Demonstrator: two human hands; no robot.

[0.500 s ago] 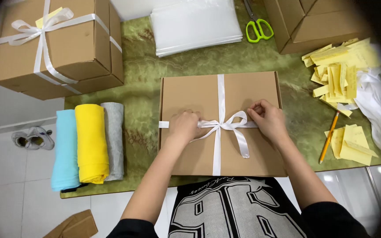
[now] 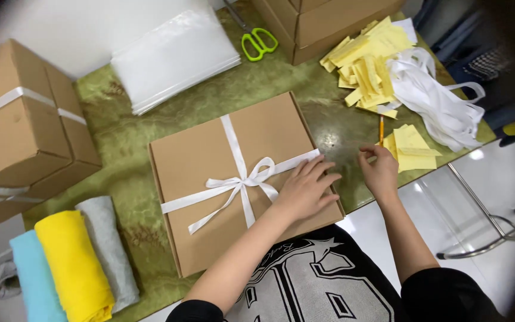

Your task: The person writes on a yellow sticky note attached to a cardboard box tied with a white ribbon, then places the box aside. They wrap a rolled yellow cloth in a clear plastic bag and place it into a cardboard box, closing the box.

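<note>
Head view: left hand (image 2: 305, 189) lies flat, released, on flat brown cardboard box (image 2: 210, 155) tied with white ribbon (image 2: 242, 179); right hand (image 2: 379, 170) pinches yellow paper slips (image 2: 409, 149)

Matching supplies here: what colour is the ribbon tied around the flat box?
White ribbon, seen best in the head view.

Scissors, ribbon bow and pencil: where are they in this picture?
scissors (image 2: 259, 43), head view, on the green handles.
ribbon bow (image 2: 247, 177), head view, on the white knot atop the flat box.
pencil (image 2: 381, 128), head view, on its yellow shaft.
</note>
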